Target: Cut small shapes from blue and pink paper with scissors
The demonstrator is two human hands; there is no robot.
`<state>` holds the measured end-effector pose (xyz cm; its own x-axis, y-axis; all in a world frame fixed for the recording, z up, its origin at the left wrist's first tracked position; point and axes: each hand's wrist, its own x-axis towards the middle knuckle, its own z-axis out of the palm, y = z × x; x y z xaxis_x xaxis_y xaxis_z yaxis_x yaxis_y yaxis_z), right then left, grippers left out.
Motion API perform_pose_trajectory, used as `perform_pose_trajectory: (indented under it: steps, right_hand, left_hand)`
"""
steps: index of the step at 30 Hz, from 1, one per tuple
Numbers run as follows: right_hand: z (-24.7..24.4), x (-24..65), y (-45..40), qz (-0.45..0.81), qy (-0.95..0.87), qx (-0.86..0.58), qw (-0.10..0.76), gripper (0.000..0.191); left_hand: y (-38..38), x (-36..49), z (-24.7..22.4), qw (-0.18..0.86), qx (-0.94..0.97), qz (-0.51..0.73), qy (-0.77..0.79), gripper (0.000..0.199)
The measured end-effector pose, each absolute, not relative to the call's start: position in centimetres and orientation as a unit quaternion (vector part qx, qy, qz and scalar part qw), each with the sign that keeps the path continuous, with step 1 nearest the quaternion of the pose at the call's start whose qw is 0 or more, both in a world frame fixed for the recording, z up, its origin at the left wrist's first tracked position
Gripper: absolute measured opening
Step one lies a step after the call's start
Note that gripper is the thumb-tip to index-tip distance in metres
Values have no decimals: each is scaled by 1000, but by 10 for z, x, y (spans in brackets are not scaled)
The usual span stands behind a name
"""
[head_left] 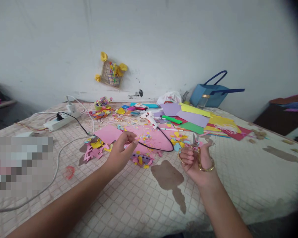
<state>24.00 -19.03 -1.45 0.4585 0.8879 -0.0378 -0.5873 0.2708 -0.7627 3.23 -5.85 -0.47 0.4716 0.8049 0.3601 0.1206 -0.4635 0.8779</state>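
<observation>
My right hand [198, 163] grips a pair of scissors with gold-coloured handles [206, 169], fingers through one loop and the thumb by the other. The short blades point away from me. My left hand [124, 147] hovers over the near edge of the pink paper [159, 137], its fingers curled in toward the thumb. Whatever it may hold is too small or hidden to make out. Paper scraps [95, 152] in pink and yellow lie beside it. Behind both hands, a white glue gun [149, 119] rests on the pink paper, its black cord looping between them.
Coloured paper sheets [193, 118] and a green marker [172, 119] lie at the back right, before a blue bag [208, 94]. A white power strip [62, 121] with cables stands at the left. A decorated wall piece [111, 74] hangs behind. Dark patches [167, 175] mark the tablecloth.
</observation>
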Motion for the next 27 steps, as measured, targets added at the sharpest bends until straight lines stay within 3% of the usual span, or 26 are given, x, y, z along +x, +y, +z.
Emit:
perform_pose_trajectory:
  steps: [12,15,19,24,27]
  right_hand:
    - [-20,247,-199,524,-146,-260,798,52]
    - [-13,269,-215,446,-175,-298,826,47]
    - [7,327,-231,175,-181,-429,867,48]
    - [18,360,-223,100,-193,-482,849,49]
    - [14,344,-212,80,-232,-504,828,47]
  left_hand:
    - [-58,32,-10,445,747,416,267,24]
    - [-58,31,-8,439,750,415,269,23]
    - [-61,31,-6,416,766,407,273,18]
    - [-61,30,-5,366,808,379,264,14]
    - [-50,25,2,279,858,331,277,13]
